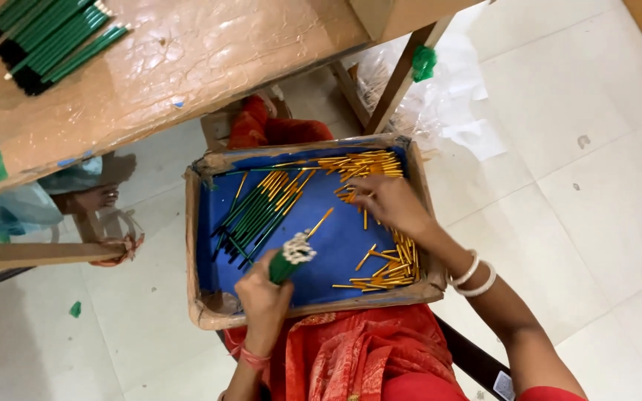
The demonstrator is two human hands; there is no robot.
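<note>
**Bundle could slip while she digs for caps**

Head view: left hand (264, 297) is fisted around a green pencil bundle (289, 260) over the lap tray (200, 223). Right hand (389, 204) rests half-open on loose gold caps (391, 267), pinching nothing I can see. A loosened fist could scatter the bundle. The tray also holds green pencils (258, 212).

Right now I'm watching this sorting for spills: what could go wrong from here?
1. The left hand grips a bundle of green pencils only by its lower end, so the loose upper ends might fan out or slip.
2. The cardboard tray sits on the lap, not on a table; a knee shift could tip it.
3. The right hand reaches among loose gold sticks heaped against the low right wall; a sweep might flick some out.
</note>
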